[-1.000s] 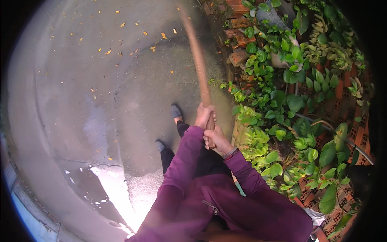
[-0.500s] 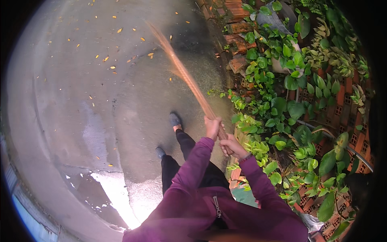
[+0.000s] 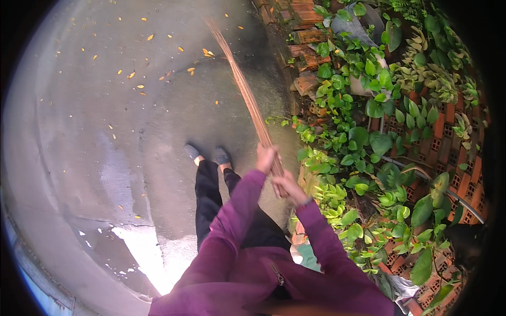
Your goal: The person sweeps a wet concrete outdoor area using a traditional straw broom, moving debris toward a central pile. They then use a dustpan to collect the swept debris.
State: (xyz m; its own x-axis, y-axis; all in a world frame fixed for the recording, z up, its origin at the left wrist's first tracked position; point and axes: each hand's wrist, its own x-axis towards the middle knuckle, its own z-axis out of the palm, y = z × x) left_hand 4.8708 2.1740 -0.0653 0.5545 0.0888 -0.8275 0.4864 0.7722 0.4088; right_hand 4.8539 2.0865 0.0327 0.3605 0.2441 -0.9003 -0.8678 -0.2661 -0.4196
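Note:
Both my hands are wrapped round a long broom (image 3: 245, 89) made of thin reddish-brown sticks bundled together. My left hand (image 3: 266, 158) grips it further up toward the sweeping end, and my right hand (image 3: 288, 185) closes on the butt end just behind. The broom slants away from me to the far left, its thin splayed tip over the wet concrete. Several small yellow leaves (image 3: 191, 70) lie on the ground around and beyond that tip.
Along the right runs a border of stacked orange bricks (image 3: 307, 35) overgrown with leafy green plants (image 3: 369, 139). A grey round container (image 3: 350, 26) sits among them at the far right. Sunlit wet concrete (image 3: 142, 247) glares at the near left, beside my dark shoes (image 3: 222, 155).
My hands and the broom's grip end have moved left. The broom stands a little steeper, with its tip shifted slightly right. My left foot has stepped forward beside the right.

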